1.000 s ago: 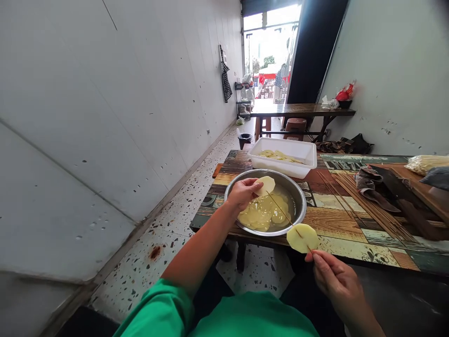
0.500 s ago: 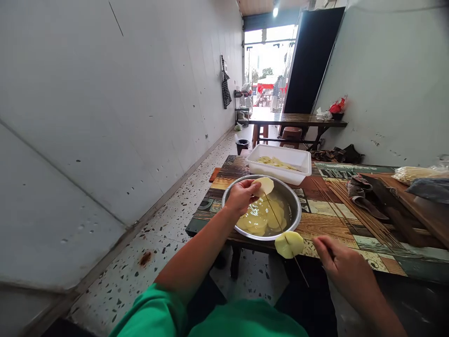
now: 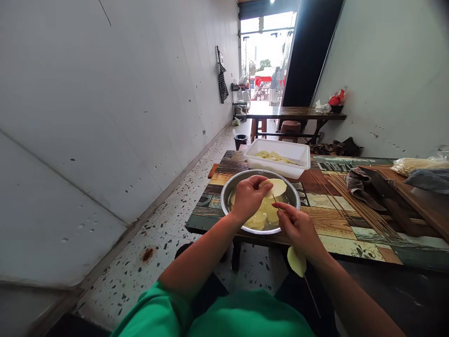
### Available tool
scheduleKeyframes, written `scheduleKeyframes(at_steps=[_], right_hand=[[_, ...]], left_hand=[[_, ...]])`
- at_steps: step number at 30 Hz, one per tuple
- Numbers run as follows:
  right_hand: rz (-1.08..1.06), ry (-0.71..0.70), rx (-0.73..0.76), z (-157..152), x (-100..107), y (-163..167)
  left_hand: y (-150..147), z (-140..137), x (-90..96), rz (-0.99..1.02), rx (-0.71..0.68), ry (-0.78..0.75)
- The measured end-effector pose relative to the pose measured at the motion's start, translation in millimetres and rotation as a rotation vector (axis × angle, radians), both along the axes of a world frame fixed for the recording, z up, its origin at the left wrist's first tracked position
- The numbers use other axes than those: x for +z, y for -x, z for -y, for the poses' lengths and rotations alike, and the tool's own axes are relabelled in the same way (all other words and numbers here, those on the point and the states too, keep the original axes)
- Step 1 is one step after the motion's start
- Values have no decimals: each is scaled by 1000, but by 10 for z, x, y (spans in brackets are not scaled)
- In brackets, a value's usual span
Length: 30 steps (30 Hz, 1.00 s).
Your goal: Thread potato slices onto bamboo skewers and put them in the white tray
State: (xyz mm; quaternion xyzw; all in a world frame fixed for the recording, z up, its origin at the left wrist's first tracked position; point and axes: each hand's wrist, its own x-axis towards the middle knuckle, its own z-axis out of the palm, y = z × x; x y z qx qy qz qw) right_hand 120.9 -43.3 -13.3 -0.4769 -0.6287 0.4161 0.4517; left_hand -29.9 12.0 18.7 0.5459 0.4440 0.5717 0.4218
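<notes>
Over the metal bowl (image 3: 224, 206), my left hand (image 3: 249, 196) pinches a pale potato slice (image 3: 278, 187) by its near edge. My right hand (image 3: 298, 229) is closed on a thin skewer (image 3: 275, 201), whose upper end meets that slice; whether it passes through cannot be seen. Lower on the same skewer, beneath the right hand, hangs another potato slice (image 3: 296, 261). The skewer's other end sticks out below, over my lap. Several more potato slices (image 3: 257, 221) lie in water in the bowl.
Behind the bowl stands a white plastic tub (image 3: 298, 172) with skewered slices inside. Loose skewers (image 3: 354, 201) lie on the patterned table (image 3: 322, 227), beside a crumpled cloth (image 3: 357, 182) and a wooden board (image 3: 417, 201). Plastic bags (image 3: 430, 175) rest at the right.
My right hand has moved left and taken hold of the skewer close under the upper slice. The lower slice and skewer end have swung down and right. The view has tilted slightly downward.
</notes>
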Motion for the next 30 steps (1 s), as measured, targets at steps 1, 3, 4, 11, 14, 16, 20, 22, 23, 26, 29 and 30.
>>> scheduleKeyframes(at_steps=[1,3,4,11,14,16,20,22,23,26,29,30], right_hand=[[-115,85,51,-4,14,-17],[-377,261,179,-25,52,-57],[-493,334,243,-38,73,-78],[-266,190,183,-1,87,-123],[334,-216,-106,63,8,-91],[656,-380,-237,100,-39,-69],[582,-323,-244,134,-52,-56],[219,-137,-104,112,-30,-83],[51,-34,-17,91,-20,-106],[-357,235,235,9,-15,-188],[-631,400,357,-25,-38,-237],[-635,412,351,-18,-43,-241]], left_hand=[[-6,8,-6,-44,14,-22],[-25,32,-11,-137,49,-81],[-36,47,-9,-183,65,-116],[-78,80,3,-361,155,-248],[-102,75,-8,-422,173,-265],[-129,86,-8,-458,175,-281],[-176,122,10,-478,179,-306],[-175,123,16,-445,168,-301],[-167,117,16,-419,162,-291],[-124,81,9,-315,136,-208],[-80,52,10,-193,51,-85],[-70,49,14,-151,21,-52]])
